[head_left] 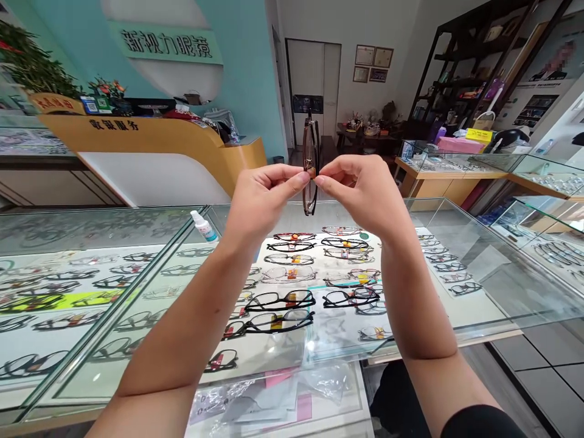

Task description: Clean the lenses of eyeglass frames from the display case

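Up in front of me, above the glass display case (493,310), a pair of eyeglasses (311,143) is held on end between both hands. My left hand (264,198) pinches it near the middle with thumb and forefinger. From the other side my right hand (360,188) pinches it at about the same height, thumb and forefinger closed. A small orange-brown tag shows at the spot between the fingertips. Below the hands, several tagged eyeglasses (280,320) lie in rows on the case. The fingertips partly cover the held frame.
A white spray bottle (204,226) stands on the glass left of my left forearm. More eyeglasses fill the left case (75,320). Plastic bags and papers (269,398) lie at the near edge. Beyond are a yellow-and-white counter (159,173), a dark shelf (469,67) and further cases.
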{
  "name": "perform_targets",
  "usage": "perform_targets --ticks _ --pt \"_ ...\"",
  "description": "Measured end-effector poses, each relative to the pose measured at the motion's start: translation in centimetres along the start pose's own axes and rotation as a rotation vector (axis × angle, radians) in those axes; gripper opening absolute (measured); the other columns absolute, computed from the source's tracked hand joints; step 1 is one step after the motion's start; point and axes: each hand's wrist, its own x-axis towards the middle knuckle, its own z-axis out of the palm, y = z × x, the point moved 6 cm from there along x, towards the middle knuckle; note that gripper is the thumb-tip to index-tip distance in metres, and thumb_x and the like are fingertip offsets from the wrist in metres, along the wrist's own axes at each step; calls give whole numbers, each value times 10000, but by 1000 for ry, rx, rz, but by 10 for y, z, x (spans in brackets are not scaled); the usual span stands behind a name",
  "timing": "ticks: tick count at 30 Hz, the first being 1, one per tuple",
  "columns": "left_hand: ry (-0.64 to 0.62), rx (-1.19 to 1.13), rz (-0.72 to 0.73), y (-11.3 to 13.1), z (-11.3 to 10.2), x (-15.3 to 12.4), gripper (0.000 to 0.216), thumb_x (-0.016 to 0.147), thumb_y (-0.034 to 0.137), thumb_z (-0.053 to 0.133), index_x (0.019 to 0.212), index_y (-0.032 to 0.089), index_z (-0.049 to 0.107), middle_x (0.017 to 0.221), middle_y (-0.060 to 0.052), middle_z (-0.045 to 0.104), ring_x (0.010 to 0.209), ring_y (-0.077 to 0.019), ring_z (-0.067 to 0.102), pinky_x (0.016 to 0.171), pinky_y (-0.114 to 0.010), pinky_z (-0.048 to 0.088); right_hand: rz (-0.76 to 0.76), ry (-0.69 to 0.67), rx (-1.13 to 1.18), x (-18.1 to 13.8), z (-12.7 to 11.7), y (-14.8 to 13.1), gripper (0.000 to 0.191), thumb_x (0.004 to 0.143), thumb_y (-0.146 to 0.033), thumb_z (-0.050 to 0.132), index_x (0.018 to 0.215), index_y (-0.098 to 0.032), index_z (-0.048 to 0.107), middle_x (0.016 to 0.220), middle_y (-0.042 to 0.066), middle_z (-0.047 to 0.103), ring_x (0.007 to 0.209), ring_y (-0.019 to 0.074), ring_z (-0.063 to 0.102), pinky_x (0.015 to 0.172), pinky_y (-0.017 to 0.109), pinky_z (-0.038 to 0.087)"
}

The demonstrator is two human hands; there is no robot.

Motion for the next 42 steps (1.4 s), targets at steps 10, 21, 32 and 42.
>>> perform_targets --ticks 10,21,32,42 --pt "-152 49 -111 -20 34 -2 461 704 657 994 836 238 858 630 7 552 592 -122 397 530 -285 314 40 -155 274 -8 -19 46 420 884 -575 926 887 -208 723 818 11 717 787 161 632 728 320 530" --pt "-405 449 -171 -73 83 -19 328 872 558 822 856 239 894 508 48 452 496 -117 302 529 -309 224 340 -128 446 -60 -27 174 647 736 -664 1011 636 -241 531 562 -88 473 570 82 421 560 279 337" --pt "-1083 1214 -95 -106 142 -54 274 1010 302 703 1164 283 929 1151 -65 890 1101 -286 771 850 -328 492 536 299 429 -76 -55 284 794 876 -715 822 639 -295 192 508 -94 186 496 82 138 510 338 128" --pt "-1130 1305 -86 -124 148 -62 296 975 279 681 1121 277 938 1137 -102 888 1066 -292 790 852 -330 519 499 202 366 -74 -39 283 792 904 -739 791 626 -284 205 539 -83 210 531 86 120 516 335 109"
